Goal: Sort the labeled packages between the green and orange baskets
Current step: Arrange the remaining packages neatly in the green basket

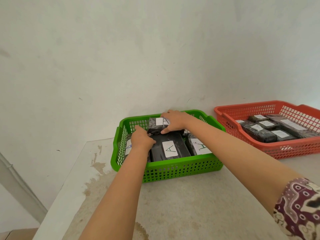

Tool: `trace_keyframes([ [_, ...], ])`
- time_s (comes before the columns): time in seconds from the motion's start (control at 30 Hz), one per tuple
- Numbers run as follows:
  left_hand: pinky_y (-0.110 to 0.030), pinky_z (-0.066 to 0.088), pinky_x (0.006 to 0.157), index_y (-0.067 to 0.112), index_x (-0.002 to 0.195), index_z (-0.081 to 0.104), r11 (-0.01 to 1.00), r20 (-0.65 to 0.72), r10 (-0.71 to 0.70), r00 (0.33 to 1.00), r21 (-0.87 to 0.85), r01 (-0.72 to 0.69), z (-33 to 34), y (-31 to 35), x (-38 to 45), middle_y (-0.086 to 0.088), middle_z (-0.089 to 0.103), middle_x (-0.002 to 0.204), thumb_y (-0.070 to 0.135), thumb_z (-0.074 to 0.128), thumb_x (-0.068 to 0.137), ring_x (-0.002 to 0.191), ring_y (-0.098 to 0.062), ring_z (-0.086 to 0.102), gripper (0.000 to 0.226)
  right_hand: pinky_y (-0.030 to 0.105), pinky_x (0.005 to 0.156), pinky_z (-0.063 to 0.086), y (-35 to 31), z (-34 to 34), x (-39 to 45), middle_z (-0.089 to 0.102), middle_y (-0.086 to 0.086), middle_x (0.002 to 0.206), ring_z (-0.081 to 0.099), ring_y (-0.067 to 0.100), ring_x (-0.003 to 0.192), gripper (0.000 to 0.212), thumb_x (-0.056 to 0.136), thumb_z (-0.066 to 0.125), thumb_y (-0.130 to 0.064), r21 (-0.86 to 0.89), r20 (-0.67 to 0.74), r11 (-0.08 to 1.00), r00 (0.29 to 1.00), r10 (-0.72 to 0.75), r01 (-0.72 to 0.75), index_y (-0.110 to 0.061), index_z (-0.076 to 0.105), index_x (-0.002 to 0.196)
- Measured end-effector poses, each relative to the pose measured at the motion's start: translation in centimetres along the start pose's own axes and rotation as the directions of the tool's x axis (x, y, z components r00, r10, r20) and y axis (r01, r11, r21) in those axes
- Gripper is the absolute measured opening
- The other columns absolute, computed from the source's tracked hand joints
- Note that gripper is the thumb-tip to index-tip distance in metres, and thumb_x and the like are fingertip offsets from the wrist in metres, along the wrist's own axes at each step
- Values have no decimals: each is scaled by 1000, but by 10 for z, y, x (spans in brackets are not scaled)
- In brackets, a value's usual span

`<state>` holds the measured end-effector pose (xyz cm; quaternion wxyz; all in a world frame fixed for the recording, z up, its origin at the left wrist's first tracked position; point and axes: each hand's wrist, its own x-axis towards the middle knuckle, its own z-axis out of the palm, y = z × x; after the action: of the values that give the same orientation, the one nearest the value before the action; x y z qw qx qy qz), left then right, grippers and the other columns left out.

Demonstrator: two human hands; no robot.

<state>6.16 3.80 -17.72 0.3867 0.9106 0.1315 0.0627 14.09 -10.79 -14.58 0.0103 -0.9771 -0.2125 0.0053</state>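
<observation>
- Packages wrapped in black film, each with a white paper label, sit in two baskets on the bench.
- Green basket [183, 168] stands at the bench's back edge against the wall; every label I can read in it is an "A", which suggests it collects that letter.
- Right hand [174, 122] grips a small A package [156, 124] at the basket's far side, fingers over its top and thumb under its near edge, probably to seat it or shift it for room.
- Left hand [141, 140] rests curled on the large A package [168, 148] in the middle, likely steadying or nudging it; whether it truly grips, I cannot tell.
- Hands are close together, both inside the green basket.
- Orange basket [294, 149] sits toward the bench's right back corner, well apart from the hands, holding several packages whose letters are too small to read.
- Bench [190, 205] is pale and speckled, with brown stains near its left edge.
- Wall [121, 58] behind is plain, off-white and scuffed; a patterned sleeve [297, 208] shows on the right arm.
</observation>
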Motion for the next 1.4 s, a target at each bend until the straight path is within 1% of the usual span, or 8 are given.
trace_keyframes([
  [0.13,-38,46,98,-4,130,37,1000,6,13,1000,23,-13,1,0,-1,-18,61,127,12,77,78,122,-31,55,68,47,108,37,-12,0,0,33,10,149,35,30,137,84,82,66,-54,-54,2,998,1000,7,-7,-16,31,149],
  [0.3,-39,46,99,-5,135,34,999,-6,21,1000,46,-21,1,-1,-1,-19,58,129,12,77,78,122,-32,54,74,48,105,38,-20,7,-1,46,14,129,44,36,123,61,82,65,-56,274,-66,960,997,-40,56,-34,44,134],
  [0.53,-38,46,97,-5,135,32,999,-12,21,1000,25,-21,2,-1,1,-20,58,128,9,77,77,120,-33,56,74,64,114,6,-15,16,2,37,3,147,24,32,140,48,86,58,-58,246,-52,969,999,-8,20,-45,49,131],
  [0.67,-31,45,91,8,138,30,988,-106,140,985,88,-131,5,2,-3,-23,30,141,2,75,75,113,-35,55,77,55,113,20,-22,22,2,42,4,146,31,35,136,46,93,48,-54,365,-81,931,997,10,20,-32,49,134],
  [0.83,-39,17,118,23,152,25,906,92,292,952,292,-306,12,0,1,-10,15,159,31,49,97,146,-32,16,60,32,93,42,-4,9,-5,53,14,122,53,28,115,27,99,46,-16,790,-208,613,954,215,34,0,52,119],
  [1.03,-41,19,117,25,151,29,918,105,253,962,287,-273,14,-2,4,-6,18,159,35,41,100,145,-32,13,53,29,53,34,20,7,-18,47,10,68,44,22,58,24,94,41,-10,662,-42,677,886,462,-322,6,56,106],
  [1.17,-41,23,114,25,150,30,913,103,260,960,299,-279,16,-1,4,-7,20,158,34,40,100,141,-33,16,52,37,81,47,23,15,-20,64,22,118,62,35,101,50,99,43,-37,645,94,668,907,411,-370,4,59,122],
  [1.4,-42,29,110,21,140,45,851,97,263,960,445,-278,6,9,7,-11,39,145,36,34,101,133,-34,32,43,36,120,17,27,22,-23,22,14,159,22,29,148,66,104,11,-48,497,83,817,953,293,-294,-5,24,153],
])
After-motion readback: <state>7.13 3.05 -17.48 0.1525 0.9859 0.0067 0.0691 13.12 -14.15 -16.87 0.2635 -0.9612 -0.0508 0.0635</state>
